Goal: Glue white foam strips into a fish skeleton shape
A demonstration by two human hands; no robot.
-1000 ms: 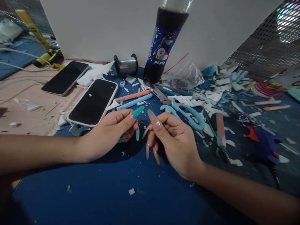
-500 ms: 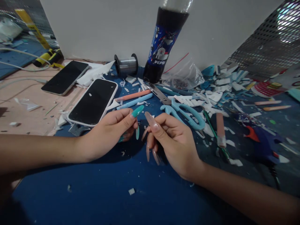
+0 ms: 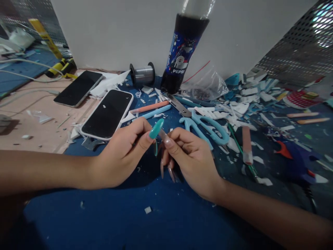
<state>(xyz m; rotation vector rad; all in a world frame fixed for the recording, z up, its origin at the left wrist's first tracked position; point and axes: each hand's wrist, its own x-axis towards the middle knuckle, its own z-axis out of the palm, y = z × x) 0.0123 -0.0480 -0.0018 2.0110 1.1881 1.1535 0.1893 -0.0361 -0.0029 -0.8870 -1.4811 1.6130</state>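
Note:
My left hand, with long teal nails, is closed in a pinch near the middle of the view. Facing it, my right hand, with long clear pinkish nails, also pinches. The thumb tips and nails of both hands meet or overlap. Whatever lies between the fingers is too small or hidden to name. Just beyond the hands lie light-blue-handled scissors and, to the left, a phone in a white case. A small white chip rests on the blue mat below.
A Pepsi bottle stands against the white panel, beside a spool of thin wire. Another dark phone lies left. White and blue foam scraps pile up at right, near a blue glue gun with a cord.
My left hand has moved right and turned so its fingertips now meet the right hand's. The small gap between the thumbs has closed. The view has shifted slightly.

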